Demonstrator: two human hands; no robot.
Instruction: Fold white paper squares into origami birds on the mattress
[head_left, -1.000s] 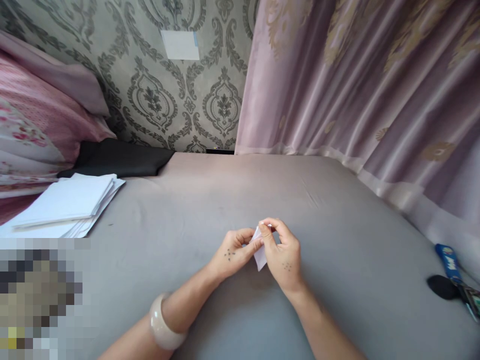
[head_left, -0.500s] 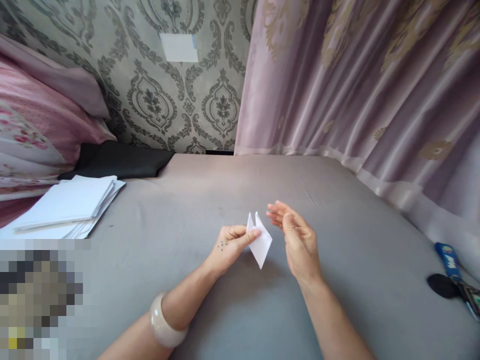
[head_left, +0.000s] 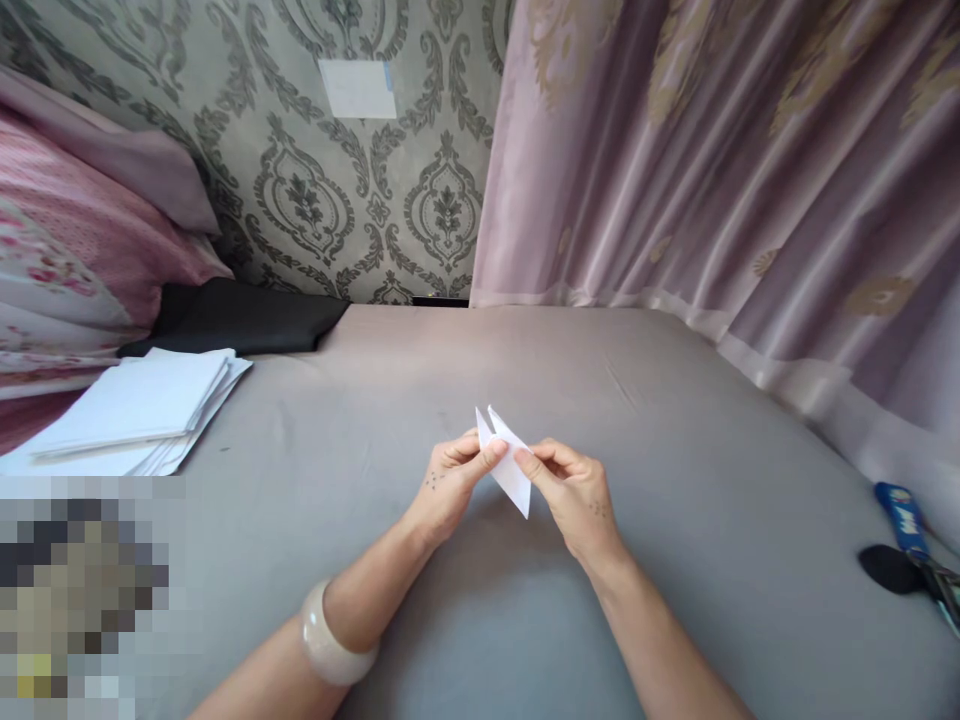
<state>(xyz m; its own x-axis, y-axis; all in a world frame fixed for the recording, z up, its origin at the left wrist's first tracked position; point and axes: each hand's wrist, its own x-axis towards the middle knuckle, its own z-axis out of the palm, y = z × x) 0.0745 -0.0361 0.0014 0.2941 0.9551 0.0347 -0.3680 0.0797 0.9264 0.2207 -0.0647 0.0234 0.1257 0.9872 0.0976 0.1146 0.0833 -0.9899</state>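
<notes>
A small folded white paper piece [head_left: 506,462], pointed at both ends with two tips at the top, is held just above the grey bed sheet [head_left: 675,480]. My left hand [head_left: 450,485] pinches its left side between thumb and fingers. My right hand [head_left: 574,490] pinches its right edge, fingers closed on the paper. A pale bangle [head_left: 330,640] sits on my left wrist.
A stack of white paper sheets [head_left: 131,410] lies at the left on the sheet, with a black cloth [head_left: 240,315] behind it and pink bedding [head_left: 67,240] beside it. A pink curtain [head_left: 712,160] hangs at the right. A blue object [head_left: 904,520] and a dark item [head_left: 885,568] lie at the right edge.
One second ago both hands held the paper; my right hand then let go and opened, and now it has come back and pinched the paper's right edge. The paper sits slightly higher.
</notes>
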